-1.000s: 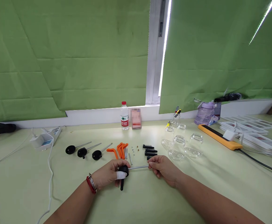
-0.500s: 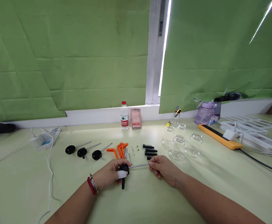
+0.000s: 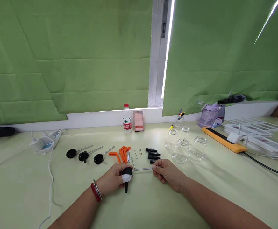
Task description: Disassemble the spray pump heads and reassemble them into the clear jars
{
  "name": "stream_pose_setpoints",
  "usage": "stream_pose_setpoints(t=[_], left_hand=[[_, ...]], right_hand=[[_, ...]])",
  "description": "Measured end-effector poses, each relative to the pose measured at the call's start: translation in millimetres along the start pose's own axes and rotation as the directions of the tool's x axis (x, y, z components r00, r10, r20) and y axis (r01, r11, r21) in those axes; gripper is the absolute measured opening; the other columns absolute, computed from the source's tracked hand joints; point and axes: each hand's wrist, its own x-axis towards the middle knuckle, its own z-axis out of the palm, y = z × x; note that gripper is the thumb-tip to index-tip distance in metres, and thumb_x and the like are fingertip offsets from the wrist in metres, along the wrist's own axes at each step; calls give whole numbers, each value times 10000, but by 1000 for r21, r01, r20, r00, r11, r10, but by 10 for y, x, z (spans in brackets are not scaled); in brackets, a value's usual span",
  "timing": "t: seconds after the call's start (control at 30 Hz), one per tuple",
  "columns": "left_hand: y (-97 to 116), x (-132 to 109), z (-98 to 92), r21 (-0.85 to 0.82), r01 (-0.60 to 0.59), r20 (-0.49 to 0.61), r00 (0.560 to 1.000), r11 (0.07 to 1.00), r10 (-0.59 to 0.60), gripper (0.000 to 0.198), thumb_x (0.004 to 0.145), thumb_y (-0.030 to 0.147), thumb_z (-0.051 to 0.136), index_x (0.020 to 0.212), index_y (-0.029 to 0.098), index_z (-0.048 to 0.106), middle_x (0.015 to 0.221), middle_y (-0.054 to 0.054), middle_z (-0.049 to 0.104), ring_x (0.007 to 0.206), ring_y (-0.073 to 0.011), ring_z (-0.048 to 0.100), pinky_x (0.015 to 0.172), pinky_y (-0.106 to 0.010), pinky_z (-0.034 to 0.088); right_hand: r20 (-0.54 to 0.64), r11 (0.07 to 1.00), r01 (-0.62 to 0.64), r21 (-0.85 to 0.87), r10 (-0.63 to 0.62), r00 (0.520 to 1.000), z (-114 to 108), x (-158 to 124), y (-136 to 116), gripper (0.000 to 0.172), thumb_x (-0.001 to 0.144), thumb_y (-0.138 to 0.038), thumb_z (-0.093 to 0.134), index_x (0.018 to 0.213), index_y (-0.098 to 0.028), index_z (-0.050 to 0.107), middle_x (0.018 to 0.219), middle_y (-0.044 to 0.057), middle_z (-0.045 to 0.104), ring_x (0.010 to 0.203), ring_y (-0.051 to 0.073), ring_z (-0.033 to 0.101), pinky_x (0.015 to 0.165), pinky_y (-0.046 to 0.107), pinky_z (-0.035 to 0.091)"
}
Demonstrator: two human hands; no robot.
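Observation:
My left hand (image 3: 116, 178), with a white wrap on the thumb, is closed around a round black cap (image 3: 127, 171) that has a black stub pointing toward me. From the cap a thin metal rod (image 3: 142, 169) runs to the right. Its far end is pinched between the thumb and fingers of my right hand (image 3: 165, 172). Just beyond lie orange bent handles (image 3: 123, 153), small metal pins (image 3: 133, 162), tiny loose parts (image 3: 136, 154) and black ribbed pieces (image 3: 153, 154). Three black caps with rods (image 3: 83, 156) rest to the left.
Several clear glass jars (image 3: 183, 151) stand at right, near an orange power strip (image 3: 224, 140) and stacked white sheets (image 3: 263, 140). A water bottle (image 3: 127, 121) stands at the back. A white cable (image 3: 50, 184) runs down the left side from a white power strip (image 3: 46, 142).
My left thumb and wrist have turned slightly around the cap. The right hand keeps its pinch on the rod, almost in the same place.

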Motion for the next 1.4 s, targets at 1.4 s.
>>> stream_pose_setpoints(t=[1.4], left_hand=[[-38, 30, -20, 20, -43, 50, 998, 999, 42, 352, 800, 366, 567, 1097, 178, 546, 788, 12, 467, 569, -86, 406, 525, -224, 380]], right_hand=[[19, 989, 16, -146, -13, 1000, 18, 29, 4, 441, 830, -583, 426, 729, -166, 524, 627, -4, 543, 442, 57, 405, 361, 170, 309]])
